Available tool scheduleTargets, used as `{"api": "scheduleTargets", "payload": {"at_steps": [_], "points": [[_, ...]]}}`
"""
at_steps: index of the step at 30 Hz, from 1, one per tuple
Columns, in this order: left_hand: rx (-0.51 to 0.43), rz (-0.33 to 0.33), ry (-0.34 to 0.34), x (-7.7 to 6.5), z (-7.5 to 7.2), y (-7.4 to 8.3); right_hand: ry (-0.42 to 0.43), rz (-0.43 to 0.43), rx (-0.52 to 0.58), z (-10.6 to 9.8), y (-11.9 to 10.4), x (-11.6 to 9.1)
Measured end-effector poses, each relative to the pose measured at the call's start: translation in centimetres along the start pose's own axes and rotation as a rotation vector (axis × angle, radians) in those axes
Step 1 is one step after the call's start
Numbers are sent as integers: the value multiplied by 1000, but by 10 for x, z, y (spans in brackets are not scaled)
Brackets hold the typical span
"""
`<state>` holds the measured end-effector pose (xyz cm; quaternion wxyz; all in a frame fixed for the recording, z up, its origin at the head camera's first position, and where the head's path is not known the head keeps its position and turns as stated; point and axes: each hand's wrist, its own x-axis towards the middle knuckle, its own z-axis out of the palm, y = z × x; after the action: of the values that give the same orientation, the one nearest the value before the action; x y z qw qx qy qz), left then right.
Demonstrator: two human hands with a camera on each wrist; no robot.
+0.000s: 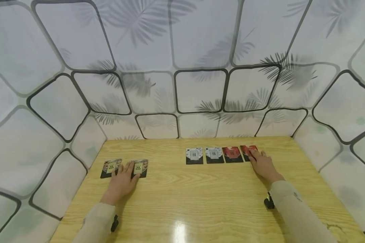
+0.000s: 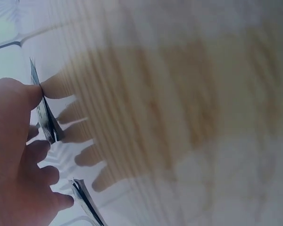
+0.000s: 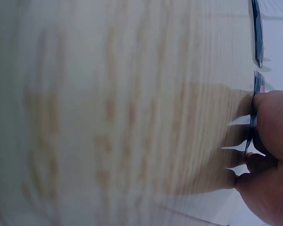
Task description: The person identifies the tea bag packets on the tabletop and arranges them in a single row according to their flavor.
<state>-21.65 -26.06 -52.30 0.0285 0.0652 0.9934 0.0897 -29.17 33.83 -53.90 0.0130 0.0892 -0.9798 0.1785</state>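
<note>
My left hand [image 1: 121, 180] lies with spread fingers over two flat, card-like packets with food pictures and black bands. Its thumb touches the right packet [image 1: 140, 168], and other fingertips are at the edge of the left packet [image 1: 109, 167]. In the left wrist view the thumb [image 2: 28, 96] meets a thin packet's edge. Far to the right, my right hand [image 1: 264, 166] rests its fingertips on a red flat packet [image 1: 246, 152], partly hiding it. Beside that lies another red packet [image 1: 232, 154], then two white-and-black packets [image 1: 214, 155], all in one row.
A light wood-grain table [image 1: 182, 192] carries everything. Patterned fabric walls [image 1: 200, 91] with dark outlines and leaf prints enclose its back and sides. Each sleeve has a small black device [image 1: 269, 201] at the wrist.
</note>
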Motion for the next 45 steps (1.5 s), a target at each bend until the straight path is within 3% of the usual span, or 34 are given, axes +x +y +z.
{"api": "scheduleTargets", "payload": {"at_steps": [6,20,28,45], "points": [[-26,28,0,2,0,3,-16,10,20,2,2,0],[-91,14,-19,18,5,17,-11,5,21,2,2,-1],[-81,15,-23,25,5,24,-13,8,18,1,2,-1],[-98,47,-34,46,9,66,-20,13,20,1,1,-1]]}}
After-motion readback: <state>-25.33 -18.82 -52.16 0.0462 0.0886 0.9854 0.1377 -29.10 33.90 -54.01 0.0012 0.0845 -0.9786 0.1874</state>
